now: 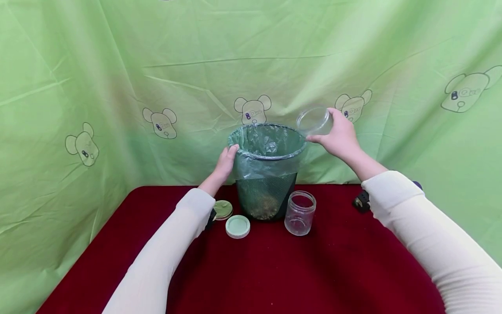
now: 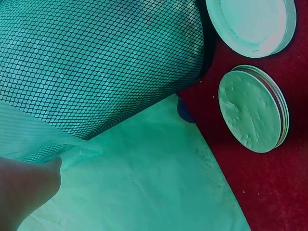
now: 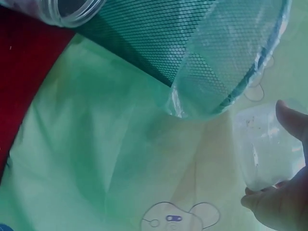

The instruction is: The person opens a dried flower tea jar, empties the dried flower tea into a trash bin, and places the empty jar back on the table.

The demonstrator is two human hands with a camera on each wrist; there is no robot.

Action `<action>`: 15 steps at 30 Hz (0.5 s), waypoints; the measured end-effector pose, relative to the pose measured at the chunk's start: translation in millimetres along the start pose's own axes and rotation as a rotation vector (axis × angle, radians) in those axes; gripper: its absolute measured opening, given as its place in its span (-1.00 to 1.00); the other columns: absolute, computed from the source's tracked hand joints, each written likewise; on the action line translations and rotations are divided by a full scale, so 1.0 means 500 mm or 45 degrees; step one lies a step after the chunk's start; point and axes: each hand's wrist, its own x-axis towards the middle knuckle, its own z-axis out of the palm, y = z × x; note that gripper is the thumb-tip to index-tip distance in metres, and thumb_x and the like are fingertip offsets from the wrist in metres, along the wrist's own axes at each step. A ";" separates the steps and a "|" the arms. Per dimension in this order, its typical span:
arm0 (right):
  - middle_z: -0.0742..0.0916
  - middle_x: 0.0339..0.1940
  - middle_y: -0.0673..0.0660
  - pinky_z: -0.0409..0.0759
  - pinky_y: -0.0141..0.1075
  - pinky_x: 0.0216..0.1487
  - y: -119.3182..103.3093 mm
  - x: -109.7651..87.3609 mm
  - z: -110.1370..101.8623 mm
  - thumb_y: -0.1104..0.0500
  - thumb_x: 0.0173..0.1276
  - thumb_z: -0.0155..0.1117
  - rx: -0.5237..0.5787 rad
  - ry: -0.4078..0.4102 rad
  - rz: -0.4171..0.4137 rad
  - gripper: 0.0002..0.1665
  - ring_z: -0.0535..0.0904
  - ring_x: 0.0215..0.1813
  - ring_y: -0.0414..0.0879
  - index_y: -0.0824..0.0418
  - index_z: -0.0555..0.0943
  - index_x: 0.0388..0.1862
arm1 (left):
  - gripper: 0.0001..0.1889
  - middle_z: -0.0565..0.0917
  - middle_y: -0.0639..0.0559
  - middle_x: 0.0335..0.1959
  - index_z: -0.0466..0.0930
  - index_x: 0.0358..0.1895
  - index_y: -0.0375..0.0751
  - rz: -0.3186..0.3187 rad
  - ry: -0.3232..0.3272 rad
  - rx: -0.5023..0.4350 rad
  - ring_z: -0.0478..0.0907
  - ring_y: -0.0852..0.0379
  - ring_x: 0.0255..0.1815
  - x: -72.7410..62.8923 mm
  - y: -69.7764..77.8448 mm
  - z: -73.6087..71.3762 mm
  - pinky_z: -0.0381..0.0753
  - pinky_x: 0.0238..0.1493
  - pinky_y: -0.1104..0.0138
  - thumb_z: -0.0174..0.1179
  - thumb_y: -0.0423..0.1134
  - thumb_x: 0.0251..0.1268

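A dark mesh wastebasket point(image 1: 251, 189) stands upright on the red cloth, lined with a clear plastic bag point(image 1: 270, 146) folded over its rim. My left hand point(image 1: 226, 161) holds the basket's left rim through the bag, thumb over the edge. Up beside the right rim, my right hand point(image 1: 340, 135) pinches a clear round plastic container point(image 3: 264, 144) between thumb and fingers, tilted. In the right wrist view a few small specks show on its wall. An open glass jar point(image 1: 300, 218) stands in front of the basket on the right.
A pale green lid point(image 1: 237, 226) lies in front of the basket, with a short stack of round green-topped lids point(image 2: 252, 110) to its left. Behind the table hangs a green curtain point(image 1: 188, 52) printed with mouse faces. Something small and dark point(image 1: 361, 201) shows by my right cuff.
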 end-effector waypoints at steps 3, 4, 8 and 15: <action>0.47 0.25 0.36 0.29 0.10 0.23 0.009 -0.010 -0.012 0.03 0.07 0.56 0.094 -0.016 0.089 0.07 0.35 0.23 0.24 0.37 0.20 0.43 | -0.31 0.36 -0.32 0.29 0.29 0.30 -0.44 -0.004 -0.004 -0.004 0.29 -0.12 0.27 0.000 0.001 0.000 0.22 0.32 0.11 -0.09 0.10 0.31; 0.46 0.25 0.36 0.29 0.08 0.23 0.012 -0.013 -0.015 0.02 0.08 0.56 0.134 -0.022 0.111 0.08 0.35 0.23 0.23 0.37 0.19 0.44 | -0.31 0.36 -0.32 0.28 0.30 0.30 -0.44 -0.004 -0.005 -0.004 0.29 -0.13 0.27 0.000 0.001 0.000 0.23 0.32 0.11 -0.09 0.10 0.31; 0.45 0.26 0.35 0.32 0.04 0.24 0.025 -0.025 -0.025 -0.03 0.10 0.54 0.261 -0.044 0.191 0.08 0.34 0.27 0.19 0.35 0.18 0.45 | -0.31 0.37 -0.32 0.27 0.30 0.29 -0.44 -0.012 -0.005 -0.010 0.30 -0.13 0.25 0.001 0.002 0.000 0.24 0.31 0.10 -0.08 0.10 0.32; 0.39 0.37 0.37 0.30 0.03 0.29 0.046 -0.048 -0.034 -0.04 0.20 0.46 0.411 -0.111 0.303 0.08 0.30 0.35 0.18 0.36 0.09 0.50 | -0.25 0.28 -0.31 0.37 0.21 0.38 -0.44 -0.037 -0.011 0.000 0.22 -0.14 0.36 0.001 0.001 -0.002 0.18 0.36 0.10 -0.08 0.11 0.32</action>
